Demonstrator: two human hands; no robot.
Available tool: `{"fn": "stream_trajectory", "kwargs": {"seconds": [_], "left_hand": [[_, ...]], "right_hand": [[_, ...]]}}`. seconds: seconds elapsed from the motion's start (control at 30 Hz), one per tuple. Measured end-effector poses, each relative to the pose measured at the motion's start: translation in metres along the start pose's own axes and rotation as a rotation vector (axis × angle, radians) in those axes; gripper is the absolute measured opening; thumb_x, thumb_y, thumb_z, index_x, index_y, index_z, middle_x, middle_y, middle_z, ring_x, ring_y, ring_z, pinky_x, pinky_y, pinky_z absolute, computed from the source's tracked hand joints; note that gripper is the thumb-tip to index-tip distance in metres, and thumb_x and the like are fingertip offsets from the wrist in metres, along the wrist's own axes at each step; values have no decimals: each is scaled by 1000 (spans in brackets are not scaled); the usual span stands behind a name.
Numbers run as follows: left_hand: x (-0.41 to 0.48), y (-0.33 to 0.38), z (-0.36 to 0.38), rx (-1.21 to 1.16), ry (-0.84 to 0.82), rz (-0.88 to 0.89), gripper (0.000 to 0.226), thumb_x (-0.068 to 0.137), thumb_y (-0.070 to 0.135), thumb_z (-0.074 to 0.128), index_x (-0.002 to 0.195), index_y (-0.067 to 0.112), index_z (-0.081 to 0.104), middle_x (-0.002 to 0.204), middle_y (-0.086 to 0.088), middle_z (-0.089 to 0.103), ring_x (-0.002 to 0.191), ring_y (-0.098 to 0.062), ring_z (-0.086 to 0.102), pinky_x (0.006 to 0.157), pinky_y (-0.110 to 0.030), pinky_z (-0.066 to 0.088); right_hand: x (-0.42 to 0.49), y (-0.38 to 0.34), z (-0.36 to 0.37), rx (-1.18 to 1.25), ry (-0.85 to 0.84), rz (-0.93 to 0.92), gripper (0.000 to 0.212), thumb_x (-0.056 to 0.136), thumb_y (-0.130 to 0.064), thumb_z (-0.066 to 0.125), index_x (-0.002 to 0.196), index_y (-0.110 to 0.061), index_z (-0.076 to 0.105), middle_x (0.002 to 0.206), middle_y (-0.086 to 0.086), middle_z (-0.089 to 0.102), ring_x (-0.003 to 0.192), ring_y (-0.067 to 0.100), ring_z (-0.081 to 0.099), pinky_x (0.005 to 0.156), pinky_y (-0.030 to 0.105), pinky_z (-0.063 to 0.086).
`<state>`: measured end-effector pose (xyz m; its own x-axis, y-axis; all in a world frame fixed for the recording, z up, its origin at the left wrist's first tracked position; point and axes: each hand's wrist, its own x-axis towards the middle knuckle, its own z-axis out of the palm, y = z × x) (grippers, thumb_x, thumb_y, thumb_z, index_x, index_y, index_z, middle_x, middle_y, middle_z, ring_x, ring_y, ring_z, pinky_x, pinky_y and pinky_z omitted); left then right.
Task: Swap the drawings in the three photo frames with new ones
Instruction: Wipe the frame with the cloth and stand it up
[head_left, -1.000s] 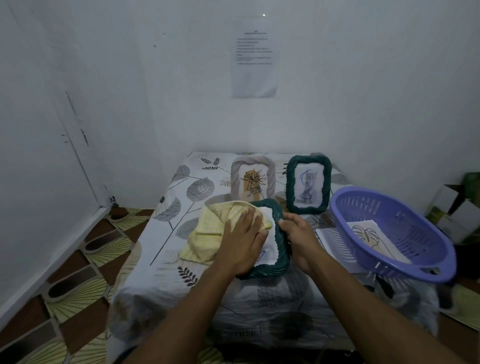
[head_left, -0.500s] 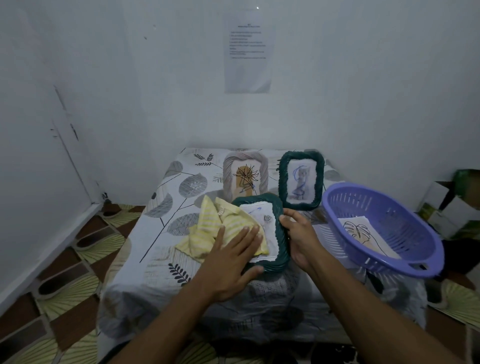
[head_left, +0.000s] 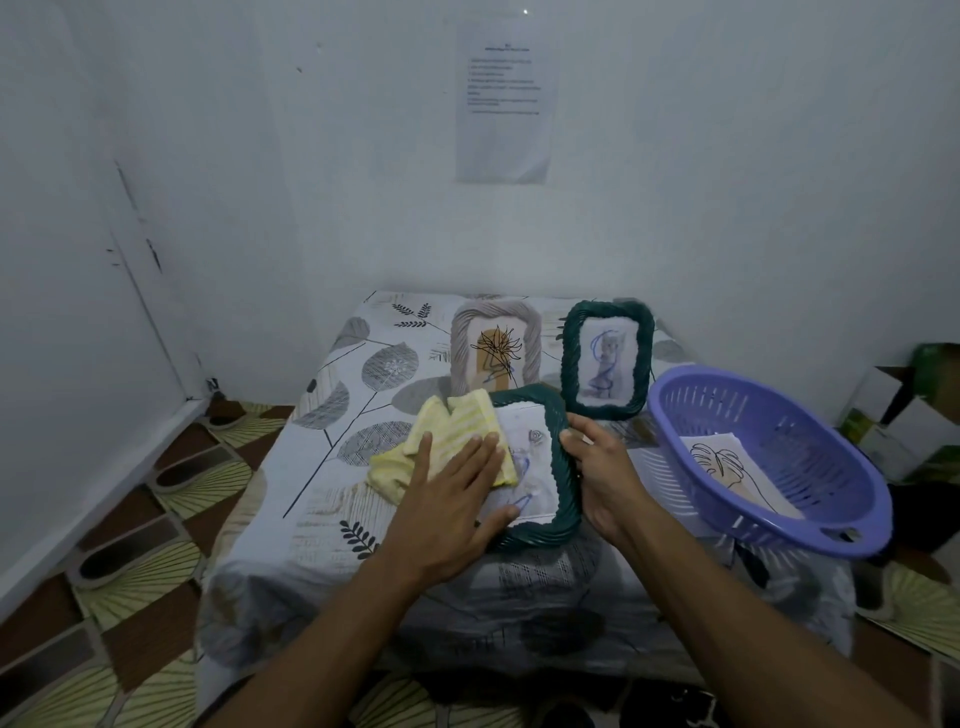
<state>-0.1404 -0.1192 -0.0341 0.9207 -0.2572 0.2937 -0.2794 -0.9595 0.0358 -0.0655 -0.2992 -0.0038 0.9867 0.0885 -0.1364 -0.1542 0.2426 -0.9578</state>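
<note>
The cloth (head_left: 449, 428) has slid leftward across the frame (head_left: 565, 499).
Spread flat, the left hand (head_left: 447, 501) presses it; the right hand (head_left: 605, 470) grips the rim.

We have a single view, from a wide-angle camera worn on the head, looking forward and down onto the tabletop (head_left: 311, 519). It sits close. The tabletop's near edge falls in the lower half of the picture, and both forearms enter from the bottom edge. They lead up to the left hand (head_left: 447, 499) and right hand (head_left: 602, 478) at the green photo frame (head_left: 535, 535) lying flat on the tabletop's near half, roughly mid-picture. Beyond the tabletop we face a white wall (head_left: 727, 182) bearing a printed sheet (head_left: 503, 104). Left of the tabletop we see patterned floor tiles (head_left: 171, 519), and at its right edge a purple basket (head_left: 810, 431).
</note>
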Motion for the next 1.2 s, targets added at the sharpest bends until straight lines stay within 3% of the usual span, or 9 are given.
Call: {"fn": "stream_trajectory", "kwargs": {"seconds": [0.13, 0.3, 0.4, 0.5, 0.7, 0.83, 1.03, 1.2], "left_hand": [[18, 1, -11, -5, 63, -125, 86, 88, 69, -9, 153, 15, 11, 160, 1, 1, 148, -15, -1, 113, -50, -21], [13, 15, -13, -50, 11, 79, 80, 89, 67, -7, 154, 22, 11, 160, 9, -1, 147, -5, -3, 116, -51, -13], [18, 6, -13, -2, 17, 47, 82, 88, 67, -10, 154, 23, 11, 160, 10, 0, 147, -4, -3, 115, -52, -15], [31, 3, -22, -23, 29, 4, 86, 85, 67, -13, 154, 22, 12, 161, 9, 1, 147, -4, -3, 114, -52, -19], [5, 15, -13, -104, -36, 158, 74, 93, 66, 2, 153, 24, 10, 160, 11, -1, 145, 0, -9, 115, -52, -17], [-7, 17, -10, -76, -47, 245, 73, 95, 66, 12, 153, 22, 15, 160, 10, 2, 146, -2, -3, 116, -50, -17], [19, 20, -19, -68, 5, 121, 79, 89, 68, -5, 154, 23, 6, 160, 11, -7, 146, -3, -12, 116, -52, -14], [-2, 13, -11, -82, -18, 237, 71, 95, 66, 8, 153, 24, 17, 160, 13, 5, 146, -1, 0, 116, -50, -16]], "right_hand": [[-7, 0, 13, 60, -53, 13, 26, 98, 0, 44, 118, -5, 60, 100, 17, 70, 77, 23, 69, 65, 31, 58], [-2, -2, 10, 70, -28, 14, 28, 98, -2, 45, 124, -4, 56, 110, 22, 69, 88, 30, 68, 77, 40, 57], [-7, 2, 7, 61, -49, 28, 27, 98, -2, 45, 120, -5, 59, 105, 20, 71, 86, 30, 69, 77, 40, 58], [-11, 4, 9, 67, -72, 29, 27, 98, -2, 44, 121, -4, 59, 109, 23, 69, 92, 35, 67, 87, 50, 54], [7, -15, -1, 42, 76, 7, 26, 98, -4, 45, 121, -3, 58, 111, 22, 67, 95, 35, 65, 92, 53, 52], [12, -18, -4, -1, 116, -31, 25, 99, -5, 45, 119, -6, 61, 109, 17, 69, 97, 34, 66, 88, 47, 54], [1, -11, 6, -45, 35, -35, 25, 98, -5, 46, 119, -9, 61, 105, 13, 71, 90, 28, 70, 74, 37, 57], [12, -26, -4, 18, 149, -50, 26, 99, -4, 46, 119, -6, 61, 108, 18, 69, 92, 33, 66, 83, 44, 55]]}}
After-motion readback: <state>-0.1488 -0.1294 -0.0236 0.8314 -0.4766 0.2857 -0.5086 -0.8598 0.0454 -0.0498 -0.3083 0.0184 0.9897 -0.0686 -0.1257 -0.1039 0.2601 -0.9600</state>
